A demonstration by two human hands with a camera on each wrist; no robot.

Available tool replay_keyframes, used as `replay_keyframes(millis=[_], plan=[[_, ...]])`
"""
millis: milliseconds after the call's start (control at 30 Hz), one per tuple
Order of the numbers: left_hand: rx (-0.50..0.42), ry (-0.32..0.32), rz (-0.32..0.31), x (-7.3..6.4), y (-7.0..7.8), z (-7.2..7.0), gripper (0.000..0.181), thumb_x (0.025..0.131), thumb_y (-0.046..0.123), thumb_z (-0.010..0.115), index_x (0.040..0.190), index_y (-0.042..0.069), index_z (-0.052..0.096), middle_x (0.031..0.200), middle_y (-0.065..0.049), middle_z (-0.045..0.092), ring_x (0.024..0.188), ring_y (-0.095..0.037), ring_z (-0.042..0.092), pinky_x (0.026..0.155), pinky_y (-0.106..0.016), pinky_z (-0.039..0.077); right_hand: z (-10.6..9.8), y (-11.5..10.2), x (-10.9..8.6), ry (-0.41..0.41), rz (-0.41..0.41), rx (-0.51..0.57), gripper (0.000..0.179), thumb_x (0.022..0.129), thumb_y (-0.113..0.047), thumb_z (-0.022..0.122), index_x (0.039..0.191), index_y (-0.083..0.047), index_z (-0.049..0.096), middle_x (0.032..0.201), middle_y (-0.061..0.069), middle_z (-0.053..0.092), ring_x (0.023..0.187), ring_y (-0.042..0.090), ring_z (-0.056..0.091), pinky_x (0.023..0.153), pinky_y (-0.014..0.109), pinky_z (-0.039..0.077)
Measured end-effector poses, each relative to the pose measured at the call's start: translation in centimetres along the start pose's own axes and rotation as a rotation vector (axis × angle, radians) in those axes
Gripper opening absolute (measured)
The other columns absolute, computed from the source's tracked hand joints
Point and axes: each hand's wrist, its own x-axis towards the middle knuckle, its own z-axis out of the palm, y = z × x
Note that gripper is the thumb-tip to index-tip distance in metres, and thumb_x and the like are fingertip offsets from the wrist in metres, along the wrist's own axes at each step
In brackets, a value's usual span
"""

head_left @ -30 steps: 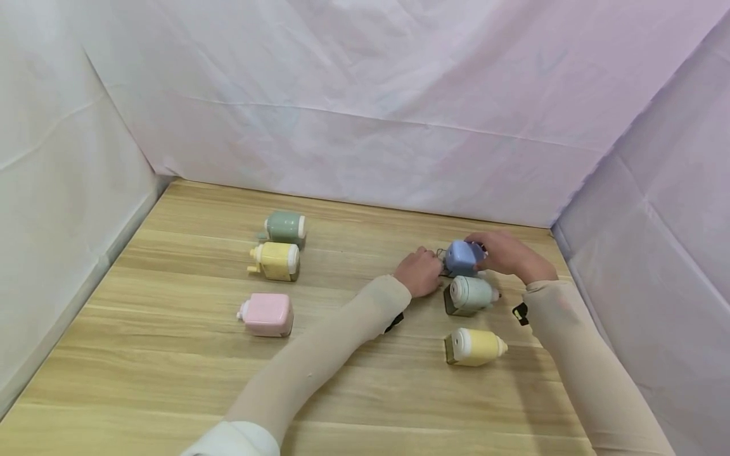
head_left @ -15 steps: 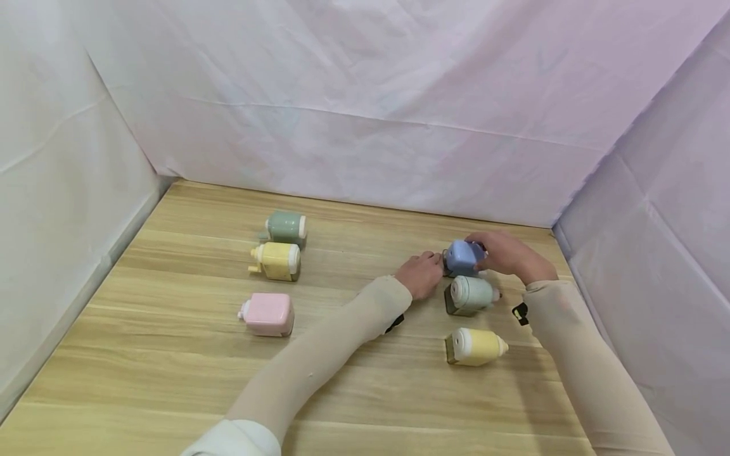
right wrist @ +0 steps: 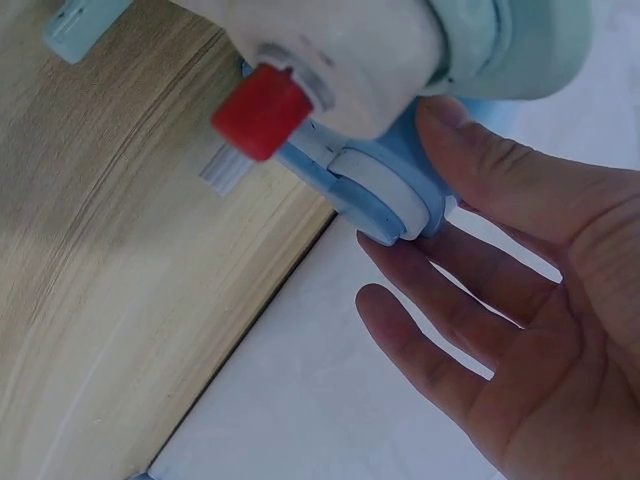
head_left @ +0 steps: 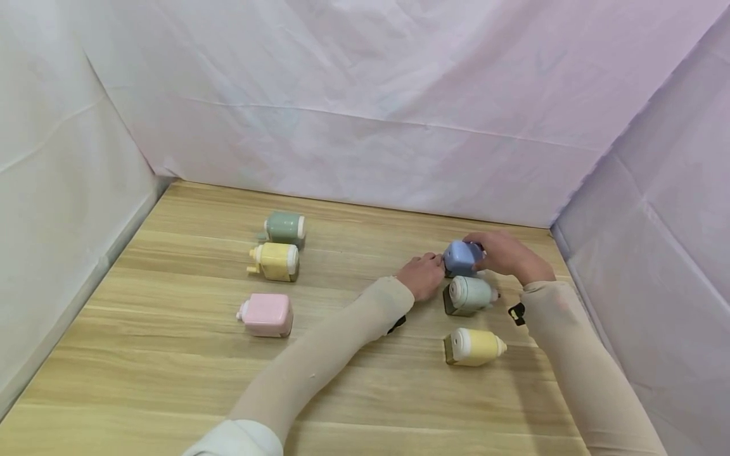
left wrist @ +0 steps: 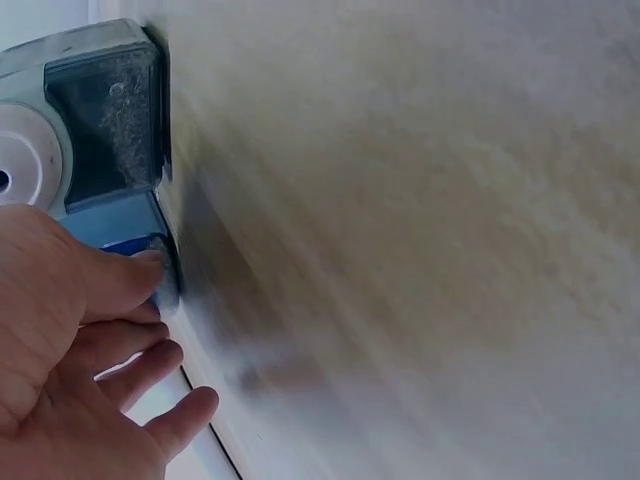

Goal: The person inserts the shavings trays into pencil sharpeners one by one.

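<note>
My right hand (head_left: 502, 253) grips a blue pencil sharpener (head_left: 461, 258) near the back right of the table; in the right wrist view its thumb (right wrist: 500, 165) lies on one side and fingers are at the other. My left hand (head_left: 423, 277) is at the sharpener's left end. In the left wrist view the left thumb and forefinger pinch the edge of its small drawer (left wrist: 162, 285), partly hidden by the thumb. Right in front of the blue one stands a pale green sharpener (head_left: 470, 293), with a red knob (right wrist: 262, 112) on its crank in the right wrist view.
A yellow sharpener (head_left: 476, 347) stands nearer on the right. On the left stand a green sharpener (head_left: 284, 226), another yellow one (head_left: 276, 261) and a pink one (head_left: 268, 314). White cloth (head_left: 353, 101) walls in the wooden table (head_left: 365, 392) at the back and sides.
The drawer, pulled out with its outline showing between the left hand and the blue sharpener, has slid in to the right. The left hand has edged right; the right hand has barely moved.
</note>
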Motion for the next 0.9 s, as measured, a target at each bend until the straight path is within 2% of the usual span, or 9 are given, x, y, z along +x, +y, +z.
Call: replay_keyframes(millis=[167,267,433,533,600,700,767,833,900], plan=[[-0.024,-0.010,-0.003,0.0,-0.1,0.0,0.048,0.115,0.021,0.048,0.160,0.005,0.050,0.169,-0.007,0.047,0.153,-0.022,0.047,0.120,-0.039,0.049,0.0,0.0,0.0,0.004,0.005,0.003,0.056,0.087,0.000,0.086,0.138,0.007,0.065,0.130,0.030,0.071,0.114,0.047,0.070,0.095,0.061,0.059],[-0.045,-0.011,-0.029,-0.3,-0.3,-0.1,0.045,0.114,0.024,0.049,0.156,0.008,0.056,0.166,-0.006,0.050,0.151,-0.023,0.048,0.120,-0.041,0.050,0.0,-0.1,0.0,0.007,0.011,0.003,0.058,0.087,0.000,0.086,0.140,0.007,0.064,0.133,0.032,0.069,0.116,0.049,0.070,0.095,0.061,0.059],[-0.078,0.038,-0.127,-1.0,-1.0,-1.0,0.036,0.114,0.029,0.050,0.137,0.009,0.070,0.143,-0.008,0.066,0.135,-0.025,0.058,0.112,-0.042,0.054,0.2,-0.2,-0.3,0.022,0.005,0.021,0.058,0.088,0.000,0.086,0.140,0.007,0.063,0.134,0.033,0.069,0.115,0.049,0.069,0.095,0.062,0.058],[-0.094,0.064,-0.184,-1.5,-1.7,-1.7,0.037,0.115,0.033,0.050,0.135,0.009,0.070,0.133,-0.008,0.068,0.130,-0.026,0.059,0.109,-0.043,0.055,0.4,-0.3,-0.5,0.034,0.003,0.031,0.057,0.089,0.002,0.084,0.141,0.009,0.062,0.135,0.033,0.068,0.118,0.049,0.067,0.097,0.063,0.057],[-0.113,0.073,-0.221,-1.8,-2.4,-2.2,0.040,0.115,0.036,0.050,0.138,0.009,0.068,0.135,-0.010,0.067,0.134,-0.028,0.058,0.112,-0.046,0.053,0.5,-0.3,-0.8,0.045,-0.015,0.032,0.058,0.089,0.003,0.082,0.141,0.011,0.060,0.137,0.035,0.066,0.123,0.052,0.065,0.101,0.065,0.055],[-0.133,0.075,-0.273,-2.6,-3.6,-2.8,0.047,0.115,0.041,0.048,0.146,0.008,0.062,0.144,-0.013,0.063,0.142,-0.031,0.053,0.118,-0.050,0.048,0.2,-0.5,-1.4,0.029,-0.014,0.036,0.066,0.092,0.002,0.079,0.150,0.014,0.049,0.148,0.040,0.056,0.135,0.058,0.056,0.112,0.069,0.048],[-0.129,0.101,-0.307,-3.1,-4.4,-3.2,0.051,0.115,0.042,0.047,0.150,0.007,0.058,0.149,-0.014,0.061,0.146,-0.032,0.050,0.122,-0.051,0.045,-0.3,-0.9,-1.9,0.015,0.011,0.057,0.074,0.096,-0.001,0.076,0.158,0.014,0.039,0.157,0.042,0.045,0.144,0.061,0.046,0.118,0.072,0.040],[-0.091,0.142,-0.329,-3.7,-5.1,-3.5,0.054,0.115,0.043,0.047,0.154,0.006,0.055,0.152,-0.016,0.060,0.148,-0.034,0.050,0.124,-0.053,0.043,-0.9,-1.5,-2.2,0.002,0.063,0.079,0.080,0.102,-0.007,0.071,0.165,0.010,0.026,0.166,0.041,0.030,0.150,0.062,0.035,0.121,0.074,0.034],[-0.029,0.198,-0.349,-4.3,-5.8,-3.8,0.057,0.115,0.045,0.048,0.156,0.005,0.053,0.154,-0.017,0.059,0.149,-0.036,0.050,0.124,-0.053,0.043,-1.5,-2.5,-2.5,0.029,0.105,0.082,0.082,0.107,-0.016,0.067,0.169,0.006,0.019,0.171,0.039,0.020,0.153,0.062,0.028,0.122,0.076,0.030]])
